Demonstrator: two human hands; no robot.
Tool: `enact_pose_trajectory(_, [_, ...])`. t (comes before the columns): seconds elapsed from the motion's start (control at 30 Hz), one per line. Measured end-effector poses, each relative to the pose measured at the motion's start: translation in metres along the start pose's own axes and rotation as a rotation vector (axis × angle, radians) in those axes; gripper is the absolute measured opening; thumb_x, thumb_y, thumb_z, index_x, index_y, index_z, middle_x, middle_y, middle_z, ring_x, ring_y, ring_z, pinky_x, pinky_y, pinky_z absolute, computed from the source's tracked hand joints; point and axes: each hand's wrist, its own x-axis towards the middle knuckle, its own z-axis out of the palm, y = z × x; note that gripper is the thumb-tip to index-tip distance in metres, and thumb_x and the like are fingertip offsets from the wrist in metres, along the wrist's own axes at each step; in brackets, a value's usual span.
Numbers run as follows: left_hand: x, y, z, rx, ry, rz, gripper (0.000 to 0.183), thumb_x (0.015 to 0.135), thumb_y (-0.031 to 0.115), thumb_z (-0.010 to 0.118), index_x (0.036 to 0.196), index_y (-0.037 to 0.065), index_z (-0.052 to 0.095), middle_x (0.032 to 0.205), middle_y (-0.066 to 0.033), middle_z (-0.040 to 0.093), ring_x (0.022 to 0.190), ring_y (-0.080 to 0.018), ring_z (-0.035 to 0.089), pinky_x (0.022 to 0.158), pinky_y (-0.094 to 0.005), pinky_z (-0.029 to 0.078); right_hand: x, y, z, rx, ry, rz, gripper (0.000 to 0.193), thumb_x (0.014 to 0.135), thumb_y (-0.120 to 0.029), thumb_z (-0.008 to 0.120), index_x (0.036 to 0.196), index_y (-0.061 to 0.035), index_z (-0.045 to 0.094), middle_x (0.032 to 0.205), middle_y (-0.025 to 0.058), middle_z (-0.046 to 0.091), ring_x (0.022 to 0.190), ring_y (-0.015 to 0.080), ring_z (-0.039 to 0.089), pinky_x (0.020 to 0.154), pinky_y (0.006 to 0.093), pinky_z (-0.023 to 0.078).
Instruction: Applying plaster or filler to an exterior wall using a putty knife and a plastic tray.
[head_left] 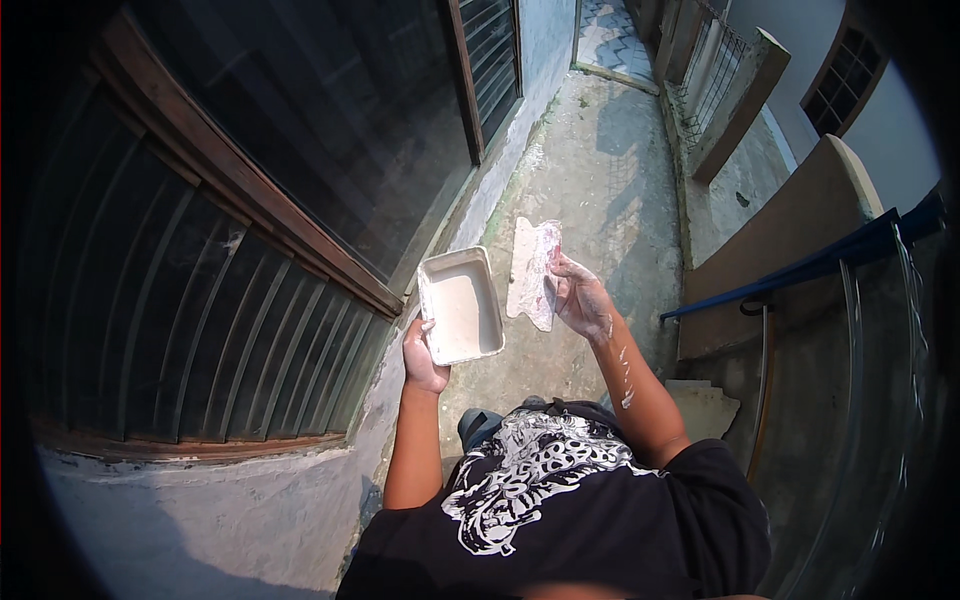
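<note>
Probably the shallow off-white rectangular tray (492, 290), holding smooth, creamy paste (460, 300), is rigid and fairly weighty, slick where smeared — best gripped by a side wall with support beneath. The left hand (425, 362) does grip its near left side, thumb at the rim. The flat, paste-caked pale spreader with notched ends (530, 275) looks light, thin and perhaps slightly flexible; its right edge seems the natural hold, and the right hand (583, 300) pinches it there. Both hands are apart — tray to the left, spreader just beside it, above the grey concrete walkway (620, 150).
</note>
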Motion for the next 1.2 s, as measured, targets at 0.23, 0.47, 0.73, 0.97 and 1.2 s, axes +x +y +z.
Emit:
enact_pose_trajectory(0.23, [0.002, 0.025, -0.04, -0.048, 0.098, 0.019, 0.045, 0.089, 0.021, 0.047, 0.126, -0.003, 0.056, 0.117, -0.0145, 0.066, 0.105, -0.0265, 0.066, 0.096, -0.0379, 0.05, 0.024, 0.028, 0.032, 0.018, 0.12, 0.062, 0.017, 0.088, -0.003, 0.064, 0.104, -0.006, 0.062, 0.099, 0.0002, 0.065, 0.09, 0.0102, 0.064, 0.085, 0.0217, 0.053])
enact_pose_trajectory(0.47, [0.02, 0.05, -0.087, -0.069, 0.127, -0.066, 0.045, 0.092, 0.022, 0.046, 0.128, -0.003, 0.055, 0.121, -0.015, 0.065, 0.109, -0.0283, 0.064, 0.099, -0.0402, 0.048, 0.05, 0.075, 0.016, 0.157, 0.063, 0.068, 0.007, 0.091, -0.002, 0.063, 0.094, -0.0065, 0.059, 0.083, -0.001, 0.06, 0.069, 0.0076, 0.055, 0.069, 0.0219, 0.049])
enact_pose_trajectory(0.73, [0.07, 0.05, -0.127, 0.003, 0.125, -0.133, 0.042, 0.095, 0.023, 0.047, 0.13, 0.0, 0.054, 0.119, -0.0114, 0.065, 0.107, -0.0245, 0.063, 0.096, -0.0375, 0.048, 0.076, 0.106, 0.023, -0.056, 0.367, 0.108, 0.016, 0.094, -0.006, 0.062, 0.111, -0.0068, 0.061, 0.105, 0.0018, 0.065, 0.097, 0.0125, 0.064, 0.089, 0.0275, 0.053])
enact_pose_trajectory(0.97, [0.128, 0.048, -0.146, 0.101, 0.095, -0.229, 0.045, 0.099, 0.024, 0.039, 0.132, -0.002, 0.052, 0.126, -0.0161, 0.063, 0.114, -0.0282, 0.062, 0.101, -0.0406, 0.048, 0.144, 0.103, -0.02, 0.008, 0.33, 0.089, 0.022, 0.093, -0.005, 0.063, 0.115, -0.0064, 0.06, 0.108, 0.0039, 0.066, 0.102, 0.0175, 0.065, 0.097, 0.0336, 0.052])
enact_pose_trajectory(1.2, [0.212, 0.019, -0.179, 0.117, 0.252, -0.113, 0.044, 0.098, 0.025, 0.039, 0.131, -0.001, 0.053, 0.126, -0.0149, 0.063, 0.114, -0.0296, 0.063, 0.102, -0.0414, 0.048, 0.259, 0.075, -0.099, -0.017, 0.335, 0.061, 0.025, 0.092, -0.01, 0.067, 0.116, -0.0095, 0.062, 0.109, 0.0026, 0.066, 0.099, 0.0158, 0.065, 0.093, 0.034, 0.052])
